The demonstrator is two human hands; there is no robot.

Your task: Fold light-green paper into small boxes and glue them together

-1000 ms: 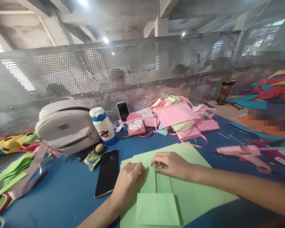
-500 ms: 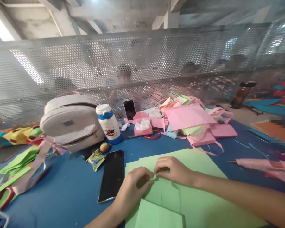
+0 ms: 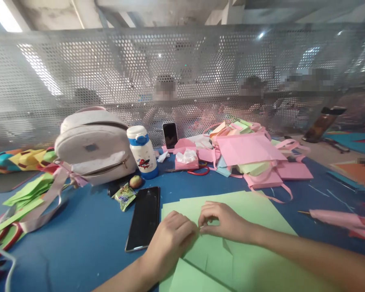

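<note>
Light green paper sheets (image 3: 261, 211) lie on the blue table, with a folded green paper piece (image 3: 214, 255) on top of them near me. My left hand (image 3: 174, 237) rests on the upper left corner of that folded piece, fingers curled down and their tips hidden. My right hand (image 3: 220, 219) meets it from the right, thumb and forefinger pinched together at the same paper edge. The two hands' fingertips nearly touch. Left of my left hand lies a black phone (image 3: 143, 219), face up.
Along the back stand a pale backpack (image 3: 94, 146), a white and blue bottle (image 3: 142, 156) and a pink box of tissues (image 3: 186, 162) beside red-handled scissors (image 3: 199, 171). A pink paper pile (image 3: 251, 150) is behind the sheets. At right lies a pink glue gun (image 3: 337, 219).
My left hand has rolled over, so its back now faces up and hides its fingertips. The right hand keeps its pinch. The whole view has shifted slightly.
</note>
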